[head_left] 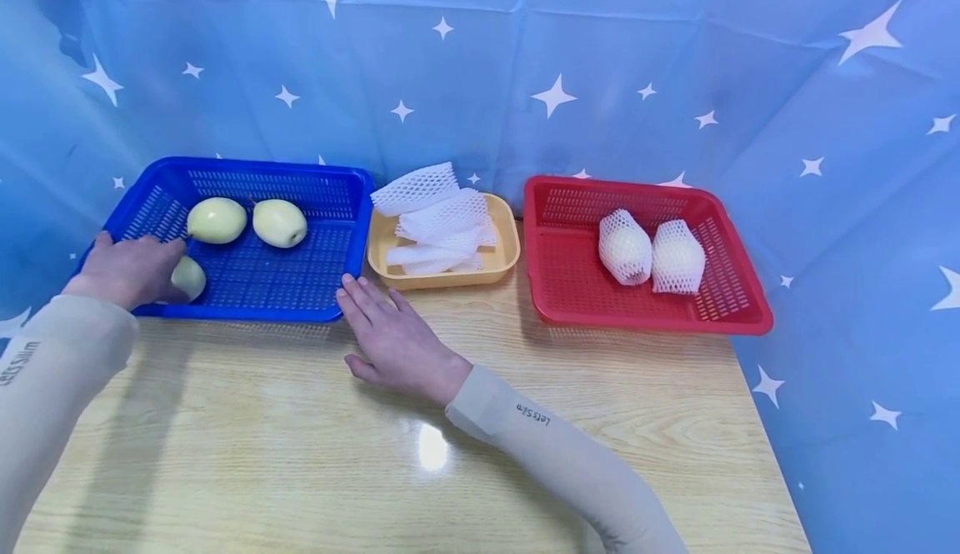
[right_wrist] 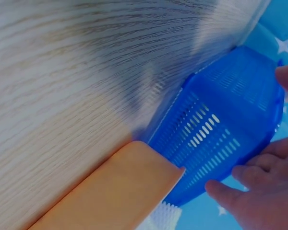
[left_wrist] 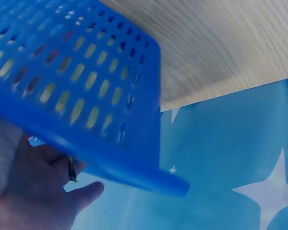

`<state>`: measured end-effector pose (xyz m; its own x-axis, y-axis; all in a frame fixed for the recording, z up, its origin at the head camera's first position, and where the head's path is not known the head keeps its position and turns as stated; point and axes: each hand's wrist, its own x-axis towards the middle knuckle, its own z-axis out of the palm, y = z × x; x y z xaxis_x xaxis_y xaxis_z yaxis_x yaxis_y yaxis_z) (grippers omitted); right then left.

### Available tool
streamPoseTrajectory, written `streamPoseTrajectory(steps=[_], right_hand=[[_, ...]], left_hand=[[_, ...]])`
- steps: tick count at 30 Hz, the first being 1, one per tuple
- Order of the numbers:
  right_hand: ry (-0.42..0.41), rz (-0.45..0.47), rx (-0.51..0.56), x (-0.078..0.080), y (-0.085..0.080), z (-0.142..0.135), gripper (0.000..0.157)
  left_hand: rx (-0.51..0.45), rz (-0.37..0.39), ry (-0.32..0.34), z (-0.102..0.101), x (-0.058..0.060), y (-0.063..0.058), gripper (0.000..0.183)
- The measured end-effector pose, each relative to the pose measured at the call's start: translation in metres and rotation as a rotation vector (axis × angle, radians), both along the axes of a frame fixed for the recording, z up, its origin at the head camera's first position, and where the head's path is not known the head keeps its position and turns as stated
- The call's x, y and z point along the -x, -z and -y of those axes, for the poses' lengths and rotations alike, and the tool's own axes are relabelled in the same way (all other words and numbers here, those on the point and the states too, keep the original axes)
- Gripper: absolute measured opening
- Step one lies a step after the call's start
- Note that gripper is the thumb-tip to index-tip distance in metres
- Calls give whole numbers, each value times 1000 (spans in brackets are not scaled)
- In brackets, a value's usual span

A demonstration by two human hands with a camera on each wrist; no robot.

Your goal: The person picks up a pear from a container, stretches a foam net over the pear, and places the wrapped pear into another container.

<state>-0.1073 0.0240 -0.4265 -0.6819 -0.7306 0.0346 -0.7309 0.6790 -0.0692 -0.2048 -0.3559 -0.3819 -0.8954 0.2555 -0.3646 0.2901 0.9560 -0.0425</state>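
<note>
A blue basket (head_left: 247, 311) at the table's left holds three bare yellow-green fruits. My left hand (head_left: 131, 269) reaches over its left rim, fingers curled round the nearest fruit (head_left: 191, 277), which is half hidden. The two other fruits (head_left: 217, 220) (head_left: 279, 223) lie further back. My right hand (head_left: 390, 337) lies flat on the table, fingertips touching the basket's front right corner. The left wrist view shows the basket's wall (left_wrist: 86, 86) close up with my left hand (left_wrist: 33, 196) below it. In the right wrist view the right fingers (right_wrist: 259, 191) lie by the basket (right_wrist: 221, 124).
A yellow tray (head_left: 450, 277) of white foam nets (head_left: 442, 217) stands behind my right hand. A red basket (head_left: 645, 316) at the right holds two net-wrapped fruits (head_left: 625, 246) (head_left: 677, 257). Blue star-printed cloth surrounds the wooden table (head_left: 300, 437).
</note>
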Motion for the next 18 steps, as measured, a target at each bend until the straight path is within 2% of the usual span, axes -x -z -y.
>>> streamPoseTrajectory(steps=[4, 9, 12, 18], right_hand=[[6, -3, 33, 1, 1, -1, 85], [11, -18, 69, 2, 2, -2, 81], [15, -10, 80, 1, 3, -3, 81], [29, 49, 131, 0, 0, -7, 79]], left_hand=[[-23, -9, -42, -5, 0, -15, 83], [-94, -84, -58, -17, -6, -33, 71], [-147, -156, -56, -28, -11, -39, 67], [-264, -254, -48, -53, -23, -45, 79]])
